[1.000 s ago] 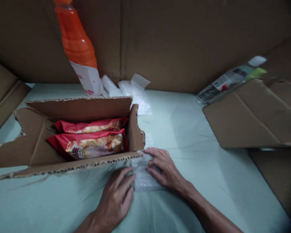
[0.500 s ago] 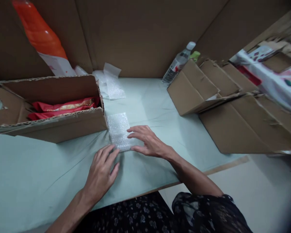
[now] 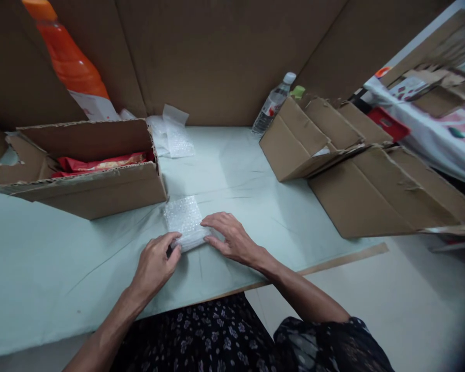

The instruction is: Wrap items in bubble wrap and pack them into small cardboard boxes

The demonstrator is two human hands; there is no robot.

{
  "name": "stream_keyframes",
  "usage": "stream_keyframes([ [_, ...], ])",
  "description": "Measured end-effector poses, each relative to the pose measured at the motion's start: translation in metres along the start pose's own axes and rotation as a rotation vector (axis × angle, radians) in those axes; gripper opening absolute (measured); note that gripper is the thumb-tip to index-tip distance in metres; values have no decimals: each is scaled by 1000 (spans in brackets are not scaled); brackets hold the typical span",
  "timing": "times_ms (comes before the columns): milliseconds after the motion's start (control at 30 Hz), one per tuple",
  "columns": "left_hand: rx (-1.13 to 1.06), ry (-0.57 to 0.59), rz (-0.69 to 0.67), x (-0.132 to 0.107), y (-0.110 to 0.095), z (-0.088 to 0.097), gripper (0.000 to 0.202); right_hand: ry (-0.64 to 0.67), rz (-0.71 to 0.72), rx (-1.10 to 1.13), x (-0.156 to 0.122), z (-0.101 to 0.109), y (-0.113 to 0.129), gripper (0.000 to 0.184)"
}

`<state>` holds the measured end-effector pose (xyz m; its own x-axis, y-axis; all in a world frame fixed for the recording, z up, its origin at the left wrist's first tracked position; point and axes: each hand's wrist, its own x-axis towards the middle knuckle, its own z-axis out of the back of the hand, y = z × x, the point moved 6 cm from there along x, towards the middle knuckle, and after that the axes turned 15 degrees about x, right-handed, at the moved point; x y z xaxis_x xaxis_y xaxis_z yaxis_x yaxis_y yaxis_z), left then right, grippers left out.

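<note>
A sheet of clear bubble wrap lies on the pale green tablecloth in front of me, its near edge folded or rolled over into a thicker band. My left hand grips the left end of that band between thumb and fingers. At the right end, my right hand pinches the band the same way, thumb below and fingers above. Whether anything lies inside the fold I cannot tell.
On the left stands an open cardboard box with red packets inside. Behind it are an orange bottle and more bubble wrap. A clear water bottle and cardboard boxes stand at right.
The bubble wrap's near edge, flat before, is now folded over into a band. Both hands have closed on its ends. The view has shifted slightly.
</note>
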<state>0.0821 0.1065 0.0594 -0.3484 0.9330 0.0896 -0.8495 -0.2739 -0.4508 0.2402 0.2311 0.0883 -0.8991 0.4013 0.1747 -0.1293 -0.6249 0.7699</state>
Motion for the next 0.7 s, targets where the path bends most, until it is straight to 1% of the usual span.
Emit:
stream_keyframes([
  [33, 37, -11, 14, 2, 2, -1, 28, -17, 31, -41, -3, 0, 3, 30],
  [67, 79, -31, 18, 4, 3, -2, 29, 3, 63, -86, -4, -4, 5, 31],
  [167, 176, -143, -19, 9, 1, 1, 31, 138, 115, -193, 2, -25, 2, 32],
  [200, 185, -180, -50, 9, -2, 4, 31, 160, 108, -211, 5, -30, 0, 30],
  [267, 175, -219, -134, 3, -8, 8, 32, 148, 66, -196, 11, -33, -6, 25],
  [367, 105, -173, -230, -12, -16, 10, 29, 143, -13, -65, 11, -32, -8, 26],
  [433, 38, -132, -214, -20, -16, 9, 29, 185, -51, 31, 4, -31, -6, 28],
  [500, 8, -113, -156, -22, -13, 6, 30, 177, -66, 54, -3, -27, -1, 30],
  [567, 46, -105, -97, -19, -8, 3, 31, 98, -50, -10, -6, -21, 3, 30],
  [633, 117, -108, -64, -12, -5, 1, 30, 43, 4, -110, -6, -19, 9, 31],
  [700, 160, -130, -34, -7, -3, 2, 29, 80, 70, -198, -4, -25, 12, 32],
])
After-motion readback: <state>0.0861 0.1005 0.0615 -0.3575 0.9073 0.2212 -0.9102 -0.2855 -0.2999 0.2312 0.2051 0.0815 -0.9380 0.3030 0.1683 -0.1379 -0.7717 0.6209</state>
